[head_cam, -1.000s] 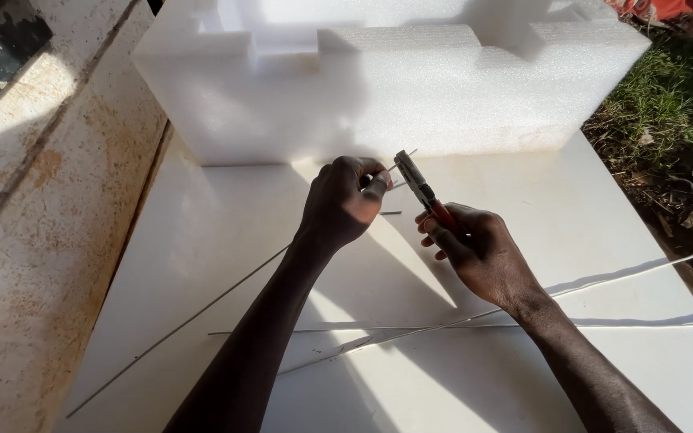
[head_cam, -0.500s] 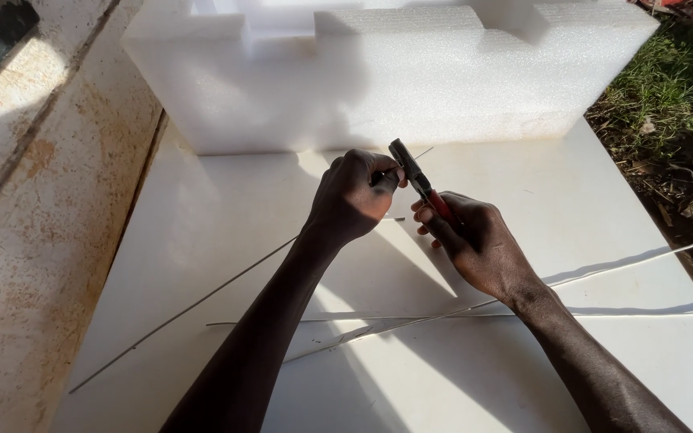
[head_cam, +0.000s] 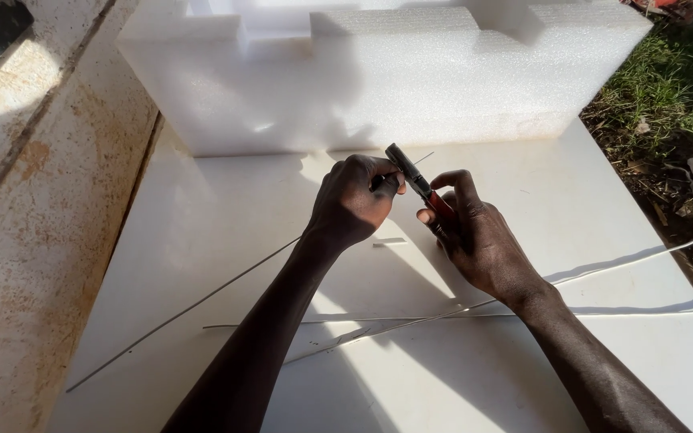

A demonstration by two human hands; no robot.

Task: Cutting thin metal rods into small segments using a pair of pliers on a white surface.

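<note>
Two hands: right hand (head_cam: 479, 240) grips pliers (head_cam: 415, 180), left hand (head_cam: 354, 200) pinches wire (head_cam: 194, 305)

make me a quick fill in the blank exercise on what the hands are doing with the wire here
1. The right hand holds a pair of ____ with red handles.
2. The left hand pinches a thin wire that runs down toward the lower ____ of the picture.
3. Behind both hands stands a big block of white ____.
4. More loose wires lie on the white board, and off its right edge grows ____.

Missing words: pliers; left; foam; grass
</note>
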